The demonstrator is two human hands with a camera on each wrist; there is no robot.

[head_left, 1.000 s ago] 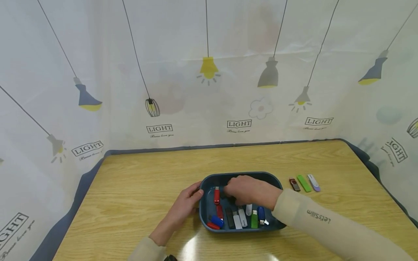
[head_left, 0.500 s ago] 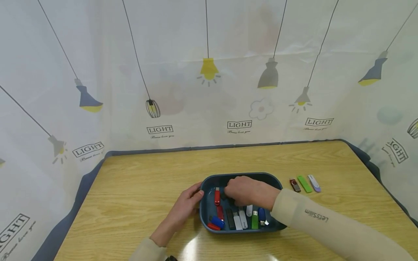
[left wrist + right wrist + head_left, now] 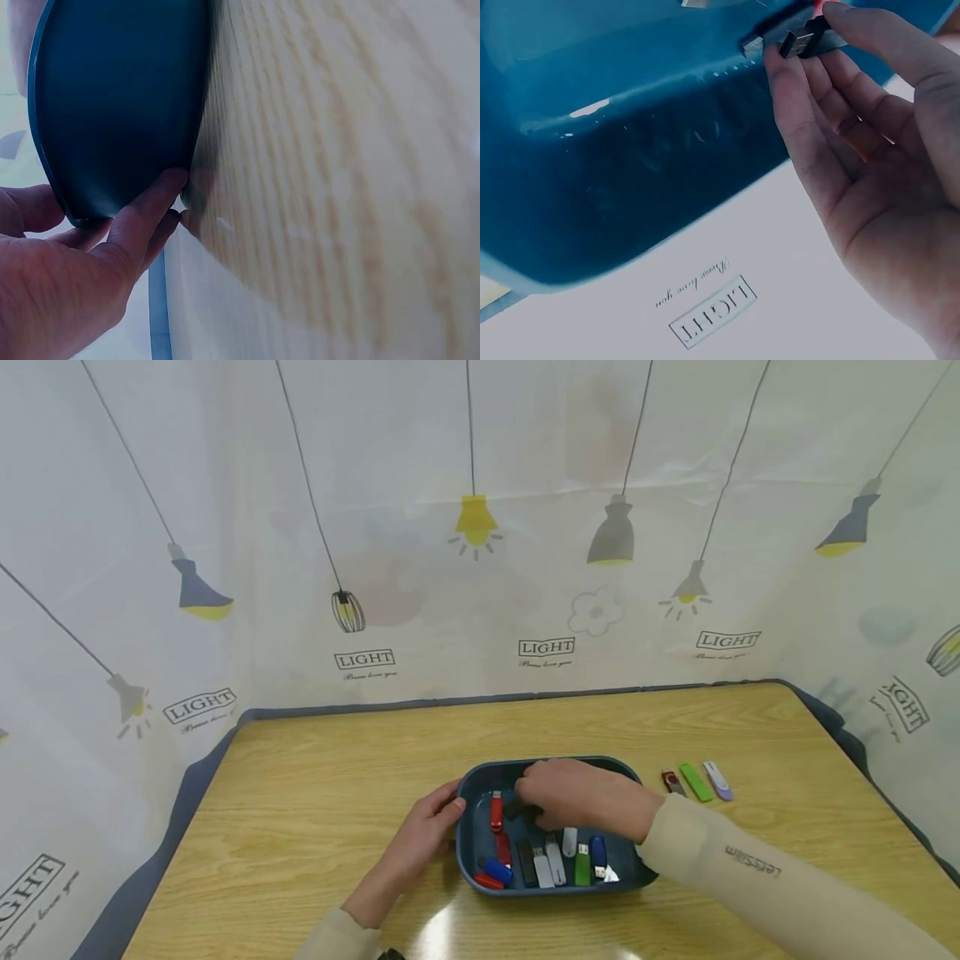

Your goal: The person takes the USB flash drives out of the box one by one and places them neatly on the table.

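My left hand (image 3: 426, 827) holds the left end of a dark blue tray (image 3: 555, 894), thumb at the rim and fingers along the outer wall, as the left wrist view shows. Over the tray's back half, my right hand (image 3: 577, 792) pinches a black USB flash drive (image 3: 815, 36) between thumb and fingers, its metal plug bare. Behind that drive in the right wrist view is another dark flash drive (image 3: 778, 28). Red drives (image 3: 497, 810), a blue one (image 3: 497, 870), a black one, white ones (image 3: 554, 860) and a green one (image 3: 582, 865) lie inside the tray.
On the wooden table (image 3: 337, 793), to the right of the tray, a dark red flash drive (image 3: 672, 782), a green one (image 3: 696, 782) and a white-purple one (image 3: 717, 781) lie in a row. A lamp-printed curtain (image 3: 420, 527) hangs behind the table.
My right forearm has shifted slightly right, and a little more of the dark drive shows beside the right fingertips in the head view. The left hand and the tray hold their place.
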